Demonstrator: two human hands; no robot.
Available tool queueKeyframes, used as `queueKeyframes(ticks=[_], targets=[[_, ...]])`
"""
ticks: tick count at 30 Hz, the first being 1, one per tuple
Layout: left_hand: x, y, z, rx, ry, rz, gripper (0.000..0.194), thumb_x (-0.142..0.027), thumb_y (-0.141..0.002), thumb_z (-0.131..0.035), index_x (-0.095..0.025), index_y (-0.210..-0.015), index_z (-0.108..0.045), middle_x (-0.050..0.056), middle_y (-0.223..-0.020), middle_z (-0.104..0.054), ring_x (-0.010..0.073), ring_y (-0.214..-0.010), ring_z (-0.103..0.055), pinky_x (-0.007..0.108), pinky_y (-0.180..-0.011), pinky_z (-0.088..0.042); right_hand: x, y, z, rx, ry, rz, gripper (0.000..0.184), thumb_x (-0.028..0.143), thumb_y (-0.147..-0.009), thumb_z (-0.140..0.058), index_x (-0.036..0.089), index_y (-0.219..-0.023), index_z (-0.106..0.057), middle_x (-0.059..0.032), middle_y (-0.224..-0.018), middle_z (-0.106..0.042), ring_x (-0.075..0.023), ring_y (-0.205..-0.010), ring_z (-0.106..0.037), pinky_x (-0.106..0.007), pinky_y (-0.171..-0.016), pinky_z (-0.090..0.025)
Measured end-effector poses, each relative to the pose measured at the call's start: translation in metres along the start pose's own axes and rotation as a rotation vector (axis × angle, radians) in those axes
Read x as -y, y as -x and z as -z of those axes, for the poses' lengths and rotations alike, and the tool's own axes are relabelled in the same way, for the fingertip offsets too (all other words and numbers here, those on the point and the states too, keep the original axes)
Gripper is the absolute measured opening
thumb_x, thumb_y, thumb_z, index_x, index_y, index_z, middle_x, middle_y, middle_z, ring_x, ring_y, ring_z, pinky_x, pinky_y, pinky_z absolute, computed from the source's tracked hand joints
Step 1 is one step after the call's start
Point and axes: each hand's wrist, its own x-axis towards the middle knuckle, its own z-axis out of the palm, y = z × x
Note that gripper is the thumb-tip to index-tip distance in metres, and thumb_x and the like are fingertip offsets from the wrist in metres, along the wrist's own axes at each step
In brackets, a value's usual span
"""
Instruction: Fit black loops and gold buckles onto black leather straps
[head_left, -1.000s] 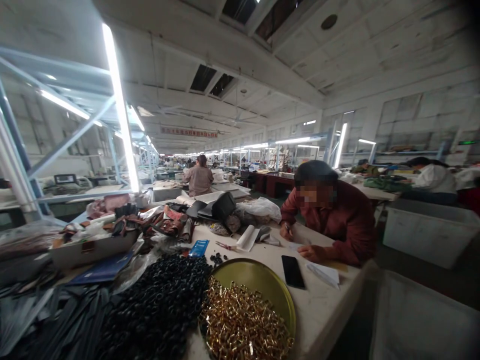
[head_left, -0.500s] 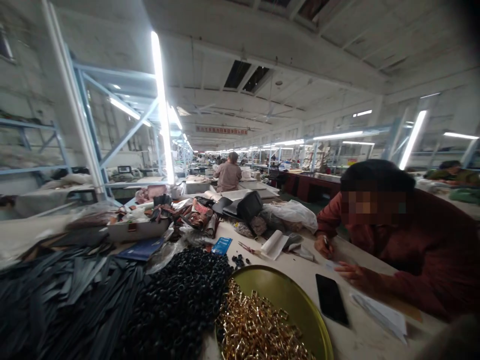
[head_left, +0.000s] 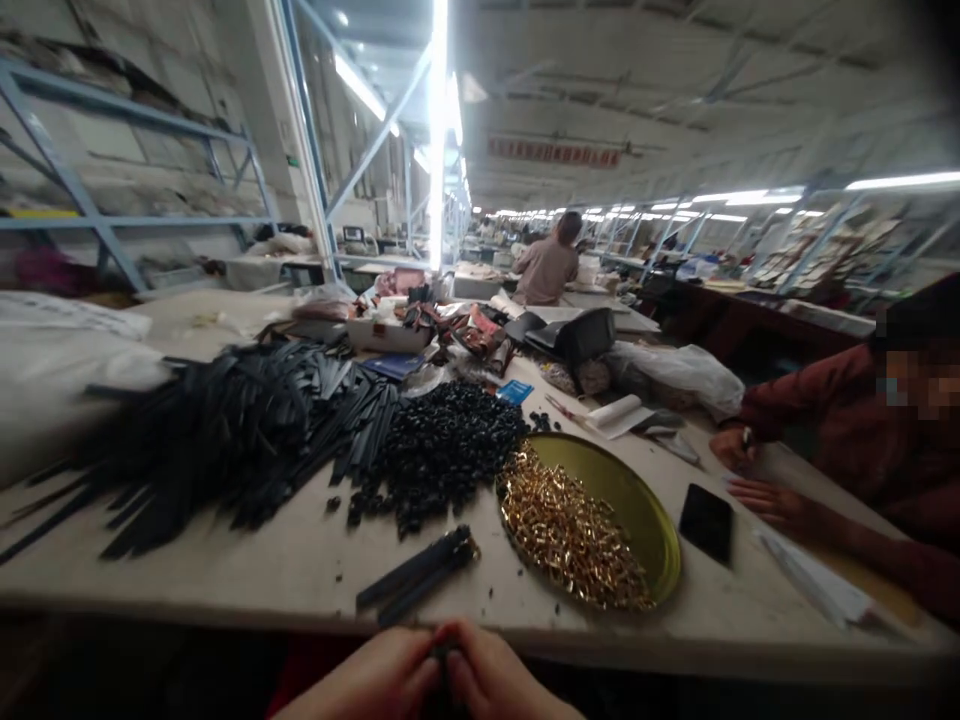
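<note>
At the bottom middle, just off the table's front edge, my left hand (head_left: 386, 668) and my right hand (head_left: 487, 672) meet with fingers closed. Something small and dark shows between the fingertips, too hidden to name. Beyond them lie a few black straps (head_left: 420, 572) with gold-coloured metal at one end. A heap of small black loops (head_left: 450, 430) sits farther back. To its left spreads a big pile of loose black strips (head_left: 247, 430). Right of the loops, a round gold-coloured tray (head_left: 637, 490) carries many small gold metal buckles (head_left: 566, 525).
A black phone (head_left: 706, 522) and white papers (head_left: 814, 575) lie right of the tray, near a co-worker's hands and red sleeves (head_left: 817, 400). Behind are a blue packet (head_left: 515, 391), scissors (head_left: 564, 408), bags and scraps. White sacking (head_left: 67, 380) stands at the left.
The view has turned down and to the left, so the table's front edge and both my hands now show. The co-worker's hands appear farther right in view.
</note>
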Motion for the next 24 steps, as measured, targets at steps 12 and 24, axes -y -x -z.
queueKeyframes(ticks=[12,24], targets=[[0.019,-0.016,0.004,-0.490,-0.490,-0.175,0.020,-0.024,-0.087,-0.037,-0.019,-0.093,-0.056,0.005,-0.092,-0.063,0.0177,-0.085,-0.059,0.025,-0.071,-0.041,-0.019,-0.038,0.013,-0.489,0.407,0.022,0.031,0.038,-0.089,-0.033,0.017,-0.092,-0.056,-0.0044,-0.075,-0.061,-0.0167,-0.069,-0.057,-0.028,-0.067,-0.043],[0.045,-0.065,-0.010,-0.539,-0.636,-0.231,0.031,-0.011,-0.083,-0.037,-0.005,-0.112,-0.048,0.019,-0.102,-0.057,0.0281,-0.094,-0.055,0.040,-0.075,-0.045,-0.066,-0.080,-0.003,-0.543,0.452,-0.005,0.054,0.045,-0.088,-0.028,0.006,-0.120,-0.048,-0.0182,-0.121,-0.053,-0.0260,-0.114,-0.048,-0.041,-0.096,-0.036]])
